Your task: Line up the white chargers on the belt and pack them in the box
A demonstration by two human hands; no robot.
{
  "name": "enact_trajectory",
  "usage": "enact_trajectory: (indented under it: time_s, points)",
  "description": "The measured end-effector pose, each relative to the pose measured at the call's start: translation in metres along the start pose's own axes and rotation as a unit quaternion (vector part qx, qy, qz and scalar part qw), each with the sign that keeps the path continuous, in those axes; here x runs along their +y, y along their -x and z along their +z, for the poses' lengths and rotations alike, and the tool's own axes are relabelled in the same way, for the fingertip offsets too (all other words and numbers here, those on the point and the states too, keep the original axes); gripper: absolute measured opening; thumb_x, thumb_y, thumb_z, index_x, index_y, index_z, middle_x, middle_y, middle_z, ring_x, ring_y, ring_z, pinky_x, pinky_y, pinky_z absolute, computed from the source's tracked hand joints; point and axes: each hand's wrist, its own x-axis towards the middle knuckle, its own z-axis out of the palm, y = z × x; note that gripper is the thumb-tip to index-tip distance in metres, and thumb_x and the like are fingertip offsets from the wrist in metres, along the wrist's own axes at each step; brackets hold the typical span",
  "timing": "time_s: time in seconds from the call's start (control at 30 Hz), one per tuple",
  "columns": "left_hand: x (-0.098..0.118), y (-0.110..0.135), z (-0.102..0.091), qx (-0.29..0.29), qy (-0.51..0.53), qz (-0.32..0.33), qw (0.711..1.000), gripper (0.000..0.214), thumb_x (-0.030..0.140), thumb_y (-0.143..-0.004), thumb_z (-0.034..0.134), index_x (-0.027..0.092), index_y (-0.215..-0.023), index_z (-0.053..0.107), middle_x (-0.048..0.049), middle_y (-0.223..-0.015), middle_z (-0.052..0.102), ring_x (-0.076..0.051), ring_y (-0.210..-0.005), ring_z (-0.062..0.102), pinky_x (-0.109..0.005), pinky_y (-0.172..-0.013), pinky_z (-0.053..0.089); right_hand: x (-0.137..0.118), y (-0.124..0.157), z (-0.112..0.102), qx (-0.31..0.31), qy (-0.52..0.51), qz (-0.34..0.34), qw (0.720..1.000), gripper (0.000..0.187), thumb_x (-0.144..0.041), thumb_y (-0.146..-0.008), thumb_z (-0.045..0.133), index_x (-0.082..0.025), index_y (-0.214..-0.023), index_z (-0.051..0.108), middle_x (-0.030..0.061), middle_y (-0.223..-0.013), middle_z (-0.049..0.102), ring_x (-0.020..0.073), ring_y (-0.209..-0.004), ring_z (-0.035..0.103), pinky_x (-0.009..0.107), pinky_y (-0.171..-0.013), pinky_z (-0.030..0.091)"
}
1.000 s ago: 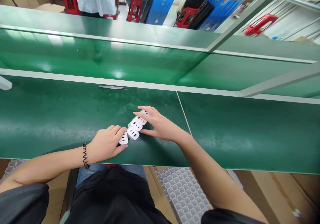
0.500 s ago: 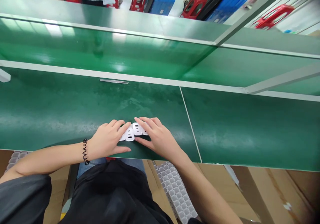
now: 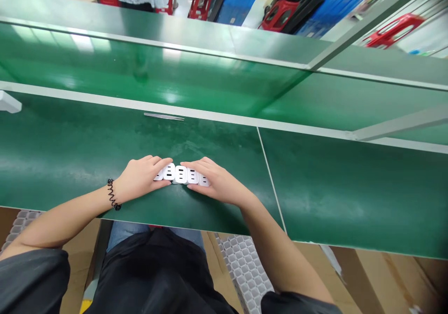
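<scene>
Several white USB chargers [image 3: 180,175] stand side by side in a row on the green bench, their faces with dark port slots turned up. My left hand [image 3: 137,176], with a black coiled band at the wrist, closes around the left end of the row, thumb on the near side and fingers on the far side. At the right end my right hand [image 3: 220,181] pinches the chargers in the same way. The fingers partly cover the outermost chargers. A pair of metal tweezers [image 3: 164,116] lies beyond the hands, by the white rail.
A white rail [image 3: 105,101] crosses the green bench [image 3: 332,188] behind the hands, with a slanting post [image 3: 367,29] at the right. Trays of grey cells [image 3: 241,267] and cardboard boxes sit below the near edge. Red stools, blue crates and a person are at the back.
The chargers, staggered half a second ago, now form a straighter row. Both hands have moved slightly away from my body, and the left thumb has closed in against the chargers.
</scene>
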Motion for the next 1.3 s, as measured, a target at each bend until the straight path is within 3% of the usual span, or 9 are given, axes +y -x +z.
enact_trajectory:
  time_s: [0.13, 0.37, 0.6, 0.8, 1.1, 1.3]
  points:
    - [-0.006, -0.001, -0.004, -0.018, 0.017, -0.018, 1.0, 0.052, 0.053, -0.093, 0.057, 0.027, -0.137, 0.047, -0.0037, -0.123, 0.066, -0.022, -0.107, 0.064, -0.027, -0.062, 0.048, 0.009, -0.013, -0.002, -0.012, -0.015, -0.029, 0.999, 0.056, -0.037, -0.091, 0.064, -0.024, -0.143, 0.047, 0.0073, -0.128, 0.064, 0.0267, -0.107, 0.054, 0.046, -0.092, 0.052]
    - [-0.013, 0.004, -0.023, -0.074, 0.07, 0.001, 0.995, 0.069, 0.051, -0.089, 0.062, 0.027, -0.147, 0.033, -0.0074, -0.133, 0.059, -0.024, -0.114, 0.06, -0.032, -0.081, 0.052, 0.023, -0.006, 0.006, 0.029, -0.048, -0.054, 0.997, 0.075, -0.043, -0.084, 0.073, -0.03, -0.149, 0.037, 0.0077, -0.135, 0.059, 0.0253, -0.111, 0.056, 0.044, -0.094, 0.053]
    - [-0.022, 0.005, -0.029, -0.155, 0.088, 0.008, 0.984, 0.082, 0.043, -0.086, 0.069, 0.027, -0.151, 0.023, -0.0077, -0.141, 0.054, -0.024, -0.121, 0.056, -0.03, -0.085, 0.048, 0.023, -0.004, 0.006, 0.06, -0.028, -0.064, 0.996, 0.057, -0.038, -0.089, 0.067, -0.027, -0.141, 0.047, 0.0088, -0.124, 0.065, 0.0244, -0.103, 0.06, 0.041, -0.087, 0.055]
    - [-0.035, 0.004, -0.039, -0.188, 0.119, -0.001, 0.975, 0.086, 0.047, -0.085, 0.07, 0.032, -0.152, 0.019, -0.005, -0.145, 0.051, -0.023, -0.125, 0.053, -0.028, -0.089, 0.045, 0.02, -0.005, 0.008, 0.062, -0.002, -0.06, 0.996, 0.053, -0.036, -0.091, 0.064, -0.025, -0.139, 0.047, 0.0086, -0.113, 0.067, 0.023, -0.094, 0.062, 0.036, -0.077, 0.055]
    - [-0.039, 0.006, -0.046, -0.218, 0.095, -0.001, 0.971, 0.079, 0.039, -0.085, 0.069, 0.026, -0.151, 0.026, -0.0054, -0.119, 0.059, -0.022, -0.106, 0.059, -0.026, -0.08, 0.043, 0.02, -0.007, 0.008, 0.057, 0.001, -0.048, 0.997, 0.049, -0.036, -0.092, 0.062, -0.025, -0.138, 0.048, 0.0083, -0.113, 0.067, 0.0225, -0.096, 0.063, 0.035, -0.079, 0.055]
    - [-0.036, 0.006, -0.046, -0.213, 0.103, -0.038, 0.971, 0.071, 0.045, -0.09, 0.059, 0.024, -0.15, 0.029, -0.0056, -0.117, 0.055, -0.016, -0.077, 0.06, -0.027, -0.069, 0.043, 0.021, -0.007, 0.009, 0.057, 0.001, -0.054, 0.997, 0.049, -0.038, -0.093, 0.061, -0.025, -0.138, 0.048, 0.0094, -0.113, 0.067, 0.0234, -0.096, 0.064, 0.036, -0.078, 0.056]
